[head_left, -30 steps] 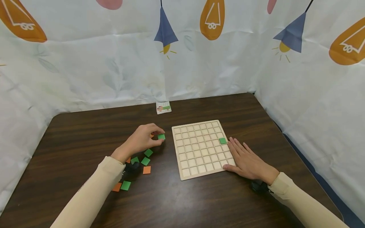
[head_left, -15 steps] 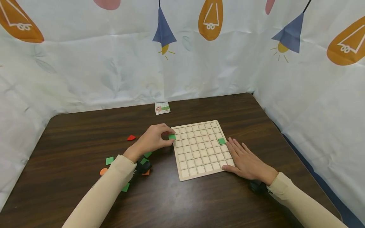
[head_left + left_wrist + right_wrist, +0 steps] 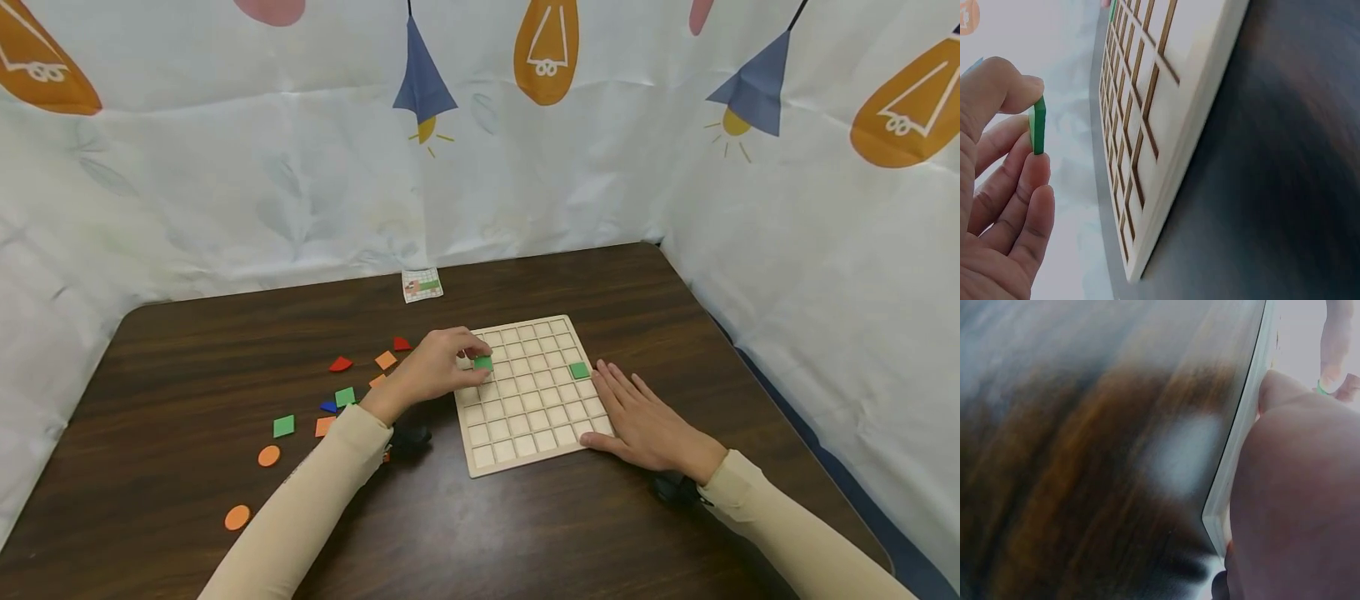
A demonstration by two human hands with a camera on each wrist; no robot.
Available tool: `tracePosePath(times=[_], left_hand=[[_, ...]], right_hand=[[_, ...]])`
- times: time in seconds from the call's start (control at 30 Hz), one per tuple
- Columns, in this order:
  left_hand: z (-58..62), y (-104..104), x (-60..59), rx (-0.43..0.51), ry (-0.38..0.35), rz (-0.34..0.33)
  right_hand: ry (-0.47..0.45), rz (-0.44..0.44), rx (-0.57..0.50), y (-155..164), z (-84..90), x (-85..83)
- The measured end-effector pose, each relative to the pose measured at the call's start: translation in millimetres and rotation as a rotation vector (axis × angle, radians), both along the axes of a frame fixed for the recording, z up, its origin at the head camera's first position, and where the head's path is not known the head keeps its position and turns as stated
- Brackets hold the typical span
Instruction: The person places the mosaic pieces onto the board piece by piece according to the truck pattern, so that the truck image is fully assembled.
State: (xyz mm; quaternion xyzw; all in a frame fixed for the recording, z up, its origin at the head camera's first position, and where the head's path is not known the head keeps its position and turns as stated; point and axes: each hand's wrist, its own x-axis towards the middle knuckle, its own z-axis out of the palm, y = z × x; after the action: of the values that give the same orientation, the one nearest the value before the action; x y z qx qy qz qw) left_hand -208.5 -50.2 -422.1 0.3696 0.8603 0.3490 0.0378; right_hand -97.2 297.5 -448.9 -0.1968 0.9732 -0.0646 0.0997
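A pale wooden grid board (image 3: 531, 433) lies on the dark table. My left hand (image 3: 442, 367) pinches a green square tile (image 3: 483, 363) between thumb and fingers, just above the board's upper left cells; the left wrist view shows the tile (image 3: 1038, 125) edge-on, held clear of the board (image 3: 1147, 125). Another green tile (image 3: 578, 370) sits in a cell near the board's right edge. My right hand (image 3: 637, 417) rests flat with straight fingers on the board's right edge and the table. The right wrist view shows the board edge (image 3: 1241, 425) against the palm.
Loose tiles lie left of the board: red pieces (image 3: 341, 364), orange squares (image 3: 386, 359), green squares (image 3: 283, 426), orange discs (image 3: 237, 517). A small pattern card (image 3: 422, 284) lies near the back. Patterned sheets wall the table on three sides.
My left hand has carried the green tile rightward from the loose pile to above the board's upper left cells. The right hand has stayed put.
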Motion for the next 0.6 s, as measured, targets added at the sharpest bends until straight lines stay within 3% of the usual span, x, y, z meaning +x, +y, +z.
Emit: tracePosePath(times=[0.23,0.47,0.6], left_hand=[[-4.3,24.7,-2.0,-0.02,-0.026,-0.036],[-3.1,47.0,-2.5,-0.033,0.014,-0.081],[-1.7,57.5,-1.8,-0.048,0.002,-0.096]], right_hand=[[-0.006,-0.003,0.004,0.7,-0.4,-0.2],[-0.008,-0.007,0.008,0.0,-0.9,-1.1],[-0.015,-0.012,0.005,1.2,-1.0,-1.3]])
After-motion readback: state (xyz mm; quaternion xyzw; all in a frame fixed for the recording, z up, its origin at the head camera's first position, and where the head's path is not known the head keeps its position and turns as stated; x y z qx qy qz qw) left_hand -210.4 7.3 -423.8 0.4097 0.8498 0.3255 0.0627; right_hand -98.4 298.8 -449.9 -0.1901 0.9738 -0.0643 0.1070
